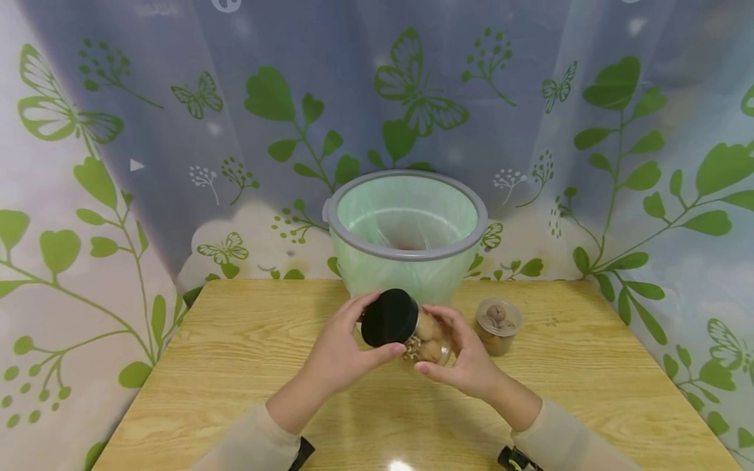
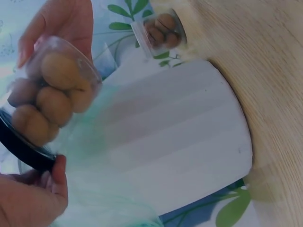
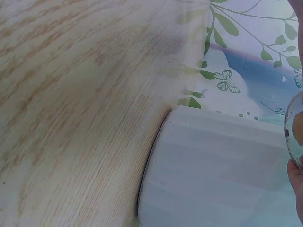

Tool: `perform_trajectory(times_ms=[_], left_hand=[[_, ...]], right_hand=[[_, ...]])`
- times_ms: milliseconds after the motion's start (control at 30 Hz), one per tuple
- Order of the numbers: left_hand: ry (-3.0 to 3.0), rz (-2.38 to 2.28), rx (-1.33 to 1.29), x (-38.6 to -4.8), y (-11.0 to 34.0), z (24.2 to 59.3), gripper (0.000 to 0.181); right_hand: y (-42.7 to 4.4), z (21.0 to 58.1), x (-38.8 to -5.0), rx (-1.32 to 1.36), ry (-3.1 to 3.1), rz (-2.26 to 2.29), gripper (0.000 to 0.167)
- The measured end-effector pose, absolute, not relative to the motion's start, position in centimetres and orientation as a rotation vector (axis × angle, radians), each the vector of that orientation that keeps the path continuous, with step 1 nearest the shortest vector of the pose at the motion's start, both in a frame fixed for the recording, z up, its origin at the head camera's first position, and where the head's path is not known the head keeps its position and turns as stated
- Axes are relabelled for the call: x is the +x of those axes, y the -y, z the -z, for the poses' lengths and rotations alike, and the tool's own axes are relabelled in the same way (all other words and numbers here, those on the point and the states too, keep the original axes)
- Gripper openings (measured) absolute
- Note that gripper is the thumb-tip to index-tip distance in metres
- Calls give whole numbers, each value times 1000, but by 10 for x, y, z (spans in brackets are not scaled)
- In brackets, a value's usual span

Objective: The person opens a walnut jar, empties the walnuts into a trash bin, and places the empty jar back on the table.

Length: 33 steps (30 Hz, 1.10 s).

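A clear jar of round brown walnut-like pieces is held tilted in both hands above the table, in front of the bin. The left hand grips its black lid, which sits on the jar's mouth. Around the jar's clear body curls the right hand. In the left wrist view the jar hangs between the right hand and the left hand. Only an edge of the jar and some fingers show in the right wrist view.
Behind the hands stands a bin with a grey rim and a pale green liner. To its right on the wooden table is a small clear tub of similar brown pieces. A leaf-patterned curtain hangs behind.
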<state>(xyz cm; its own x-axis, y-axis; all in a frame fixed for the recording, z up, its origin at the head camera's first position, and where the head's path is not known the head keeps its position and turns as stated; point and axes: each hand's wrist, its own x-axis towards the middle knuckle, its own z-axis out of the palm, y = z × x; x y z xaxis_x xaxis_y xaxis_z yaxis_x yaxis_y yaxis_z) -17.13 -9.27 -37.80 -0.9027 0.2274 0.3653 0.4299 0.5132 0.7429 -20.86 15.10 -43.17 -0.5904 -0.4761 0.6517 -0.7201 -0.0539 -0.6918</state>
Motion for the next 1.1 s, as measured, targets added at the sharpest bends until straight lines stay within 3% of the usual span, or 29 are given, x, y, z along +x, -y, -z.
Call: perform_trajectory(times_ms=[200, 567, 933, 1100], left_hand=[[2535, 1351, -438, -167, 89, 374, 89], [2557, 1373, -493, -167, 89, 377, 99], [2440, 1395, -1000, -185, 105, 374, 99], [2448, 1400, -1045, -189, 106, 372, 89]], right_hand=[[-151, 432, -209, 1278, 2012, -1660, 82], [-150, 432, -208, 1273, 2011, -1656, 83], [-150, 431, -209, 1302, 2003, -1674, 82], [-151, 431, -209, 1315, 1996, -1676, 81]])
